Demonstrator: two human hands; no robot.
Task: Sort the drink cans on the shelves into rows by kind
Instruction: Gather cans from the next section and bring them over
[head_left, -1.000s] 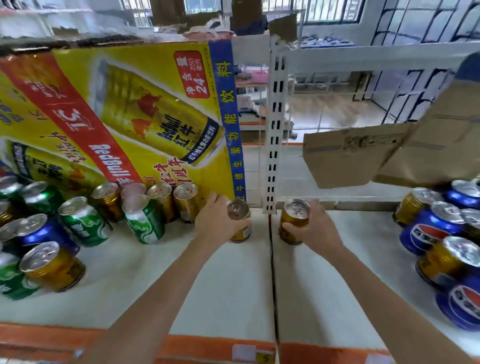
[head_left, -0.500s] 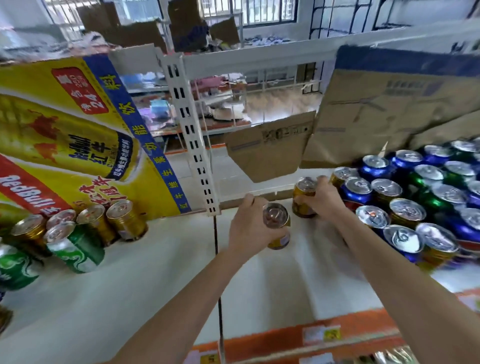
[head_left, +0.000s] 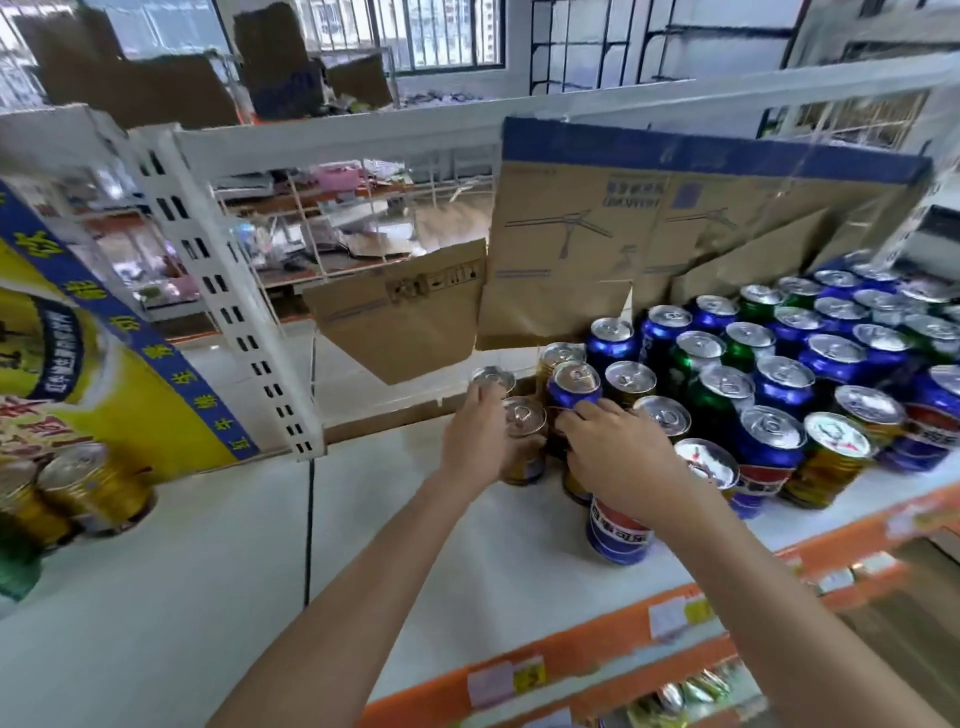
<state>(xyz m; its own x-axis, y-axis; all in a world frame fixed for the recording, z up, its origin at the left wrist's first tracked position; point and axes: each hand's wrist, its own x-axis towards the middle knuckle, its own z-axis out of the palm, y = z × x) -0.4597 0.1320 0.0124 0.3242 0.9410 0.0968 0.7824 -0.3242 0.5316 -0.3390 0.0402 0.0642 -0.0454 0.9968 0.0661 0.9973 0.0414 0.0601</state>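
Gold cans stand gripped on the white shelf (head_left: 363, 545): left hand (head_left: 475, 441) holds one gold can (head_left: 523, 441), right hand (head_left: 623, 457) clasps another beside massed blue cans (head_left: 779, 384).

Daylit barred windows (head_left: 447, 34) top centre; white slotted shelf upright (head_left: 223, 291) left; possibly wooden floor (head_left: 447, 223) beyond.

The right hand (head_left: 621, 457) hides most of a gold can (head_left: 575, 483) and the top of a blue can (head_left: 618, 532). The left hand (head_left: 475, 441) covers the near side of another gold can (head_left: 524, 447). The yellow carton (head_left: 78, 364) and far-left cans (head_left: 78, 493) are blurred and cropped.
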